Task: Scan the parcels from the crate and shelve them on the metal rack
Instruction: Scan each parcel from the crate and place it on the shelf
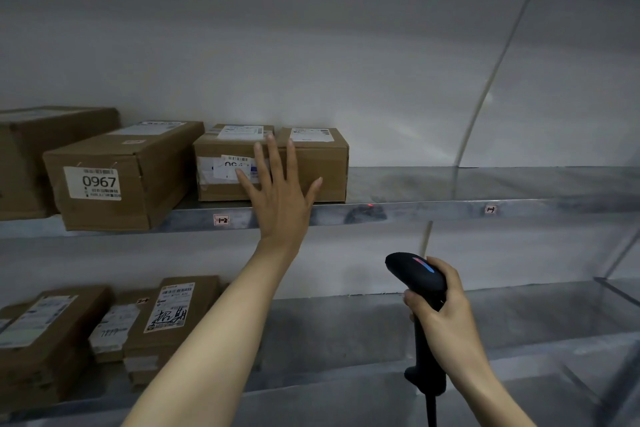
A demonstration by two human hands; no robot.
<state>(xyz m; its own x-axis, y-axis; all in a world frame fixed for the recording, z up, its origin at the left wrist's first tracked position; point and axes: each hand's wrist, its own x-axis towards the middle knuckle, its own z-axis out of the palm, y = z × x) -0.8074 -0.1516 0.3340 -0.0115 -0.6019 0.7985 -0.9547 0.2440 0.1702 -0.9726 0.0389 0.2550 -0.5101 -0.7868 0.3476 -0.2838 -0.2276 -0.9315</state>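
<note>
Judging by how things lie, I am at the shelving step: my left hand (pixel 280 191) is spread wide, fingers straight, holding nothing, in front of two small parcels (pixel 325 163) that stand side by side, touching, on the upper shelf (pixel 433 210) of the metal rack. Whether my palm presses them or hovers just off them I cannot tell. My right hand (pixel 441 312) is wrapped round the handle of the black scanner (pixel 417 272), its head tipped toward the rack, and a red dot (pixel 370 205) lies on the shelf's front edge, just right of the parcels and on no label. Left of them stands a longer box marked 0967 (pixel 114 156), then a bigger carton (pixel 27 149) at the frame's edge. The crate is out of view, so the next move, as I reckon it, calls for drawing the free hand away, fetching another parcel and laying the beam squarely on its barcode before placing it. The shelves are dull sheet metal with small tags, one reading 1-2 (pixel 221 219). The lower shelf (pixel 346 340) carries flat parcels (pixel 169 308) at its left, and a plain pale wall (pixel 311 45) backs the dim rack.
</note>
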